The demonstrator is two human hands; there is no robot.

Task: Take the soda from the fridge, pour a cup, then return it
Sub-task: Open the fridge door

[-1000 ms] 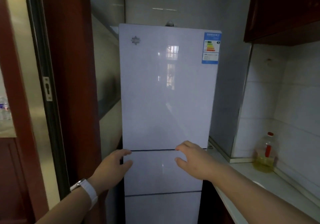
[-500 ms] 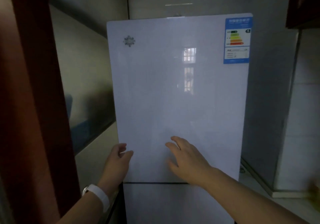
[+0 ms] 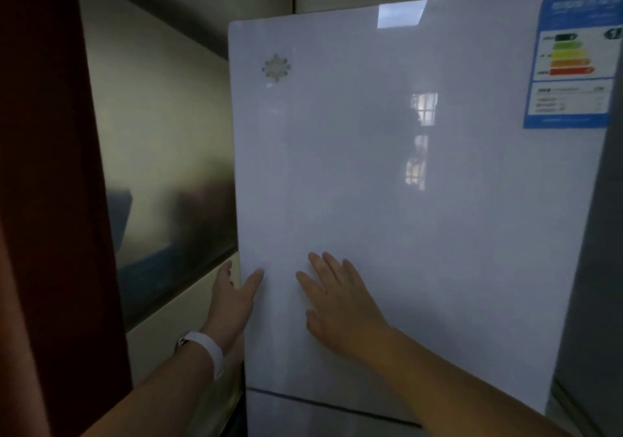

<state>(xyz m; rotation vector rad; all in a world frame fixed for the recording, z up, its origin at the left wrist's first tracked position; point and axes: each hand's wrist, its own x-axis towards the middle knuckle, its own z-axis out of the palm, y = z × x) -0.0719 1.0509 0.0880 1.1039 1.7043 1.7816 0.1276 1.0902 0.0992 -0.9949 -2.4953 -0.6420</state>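
A tall white fridge fills the view; its glossy upper door (image 3: 404, 183) is closed, with a snowflake logo at top left and a blue energy label (image 3: 573, 62) at top right. My left hand (image 3: 232, 298), with a white wristband, curls around the door's left edge, fingers behind it and thumb on the front. My right hand (image 3: 337, 301) lies flat on the door front, fingers spread, just right of the left hand. A seam (image 3: 330, 403) below the hands separates the upper door from a lower one. The soda is not visible.
A dark red door frame (image 3: 50, 200) stands close on the left. Between it and the fridge is a shiny wall panel (image 3: 161, 153). A grey wall (image 3: 593, 284) flanks the fridge on the right.
The view has drawn closer to the fridge and shifted left. Both hands rose from the seam onto the upper door. My left hand now wraps the door's left edge.
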